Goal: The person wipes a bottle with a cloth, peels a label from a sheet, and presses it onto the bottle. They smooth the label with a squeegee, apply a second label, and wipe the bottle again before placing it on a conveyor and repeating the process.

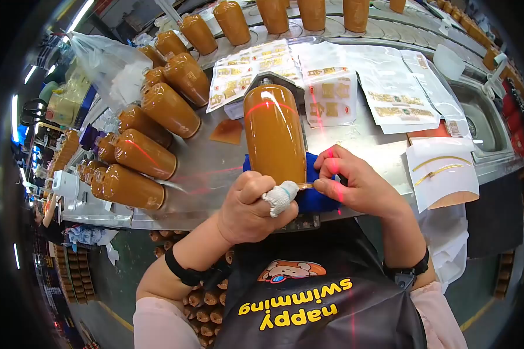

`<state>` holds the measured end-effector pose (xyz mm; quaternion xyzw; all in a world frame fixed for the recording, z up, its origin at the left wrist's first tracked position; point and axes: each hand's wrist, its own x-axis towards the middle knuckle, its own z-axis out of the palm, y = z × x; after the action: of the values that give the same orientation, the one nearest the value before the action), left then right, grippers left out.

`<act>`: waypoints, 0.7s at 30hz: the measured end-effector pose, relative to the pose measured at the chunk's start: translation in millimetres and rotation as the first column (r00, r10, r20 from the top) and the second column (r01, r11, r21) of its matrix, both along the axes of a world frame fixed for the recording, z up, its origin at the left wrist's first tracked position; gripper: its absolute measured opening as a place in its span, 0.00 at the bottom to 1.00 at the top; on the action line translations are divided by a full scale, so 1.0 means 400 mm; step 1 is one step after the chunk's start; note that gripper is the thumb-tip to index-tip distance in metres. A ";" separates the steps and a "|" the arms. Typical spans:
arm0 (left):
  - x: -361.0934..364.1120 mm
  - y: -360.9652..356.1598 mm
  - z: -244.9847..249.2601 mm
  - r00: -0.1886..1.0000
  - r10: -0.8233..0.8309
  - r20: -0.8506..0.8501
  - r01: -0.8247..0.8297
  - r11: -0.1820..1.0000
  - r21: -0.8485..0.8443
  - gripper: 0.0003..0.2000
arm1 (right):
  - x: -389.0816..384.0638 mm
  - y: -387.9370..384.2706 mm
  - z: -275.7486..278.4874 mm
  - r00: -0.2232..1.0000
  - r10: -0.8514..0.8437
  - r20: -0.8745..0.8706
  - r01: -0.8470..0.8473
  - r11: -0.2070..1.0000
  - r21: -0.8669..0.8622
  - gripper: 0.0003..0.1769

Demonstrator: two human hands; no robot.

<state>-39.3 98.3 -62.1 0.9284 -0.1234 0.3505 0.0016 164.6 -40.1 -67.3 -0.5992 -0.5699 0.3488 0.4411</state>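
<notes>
A glossy brown bottle (275, 131) lies on its side over a blue cloth (322, 200), its neck in a dark angled holder (294, 87). At its near end, my left hand (256, 206) is closed, with a white cloth wrap (280, 198) on a finger pressed against a thin gold strip (306, 186). The other end of that strip is pinched between thumb and finger of my right hand (355, 180). Red laser lines cross the bottle and my right hand.
Several brown bottles (172, 109) lie at the left; others stand along the conveyor (326, 26) behind. Label sheets (390, 87) lie beyond the holder. A white sheet with gold strips (442, 171) is at the right, near a metal sink (477, 119).
</notes>
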 end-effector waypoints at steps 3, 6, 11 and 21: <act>0.012 0.000 0.008 0.998 -0.033 -0.056 0.038 0.995 0.092 0.15 | 0.000 0.001 -0.001 1.000 0.002 0.015 -0.002 1.000 -0.012 0.10; 0.021 -0.010 0.013 0.999 -0.008 -0.041 0.012 0.996 0.093 0.14 | 0.001 0.005 -0.005 0.999 0.005 0.044 -0.005 1.000 0.007 0.10; -0.030 -0.014 -0.043 0.988 0.146 0.054 -0.138 0.983 -0.120 0.12 | -0.011 0.008 -0.002 0.995 -0.023 0.101 0.017 0.999 0.052 0.11; 0.012 -0.023 -0.027 0.995 0.098 0.001 -0.097 0.982 0.162 0.07 | -0.011 0.005 -0.025 0.991 -0.075 0.113 0.063 0.992 0.107 0.09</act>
<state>-34.4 89.1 -72.7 0.9316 -0.1059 0.3358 -0.0906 160.3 -38.2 -77.1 -0.6145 -0.5908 0.2677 0.4490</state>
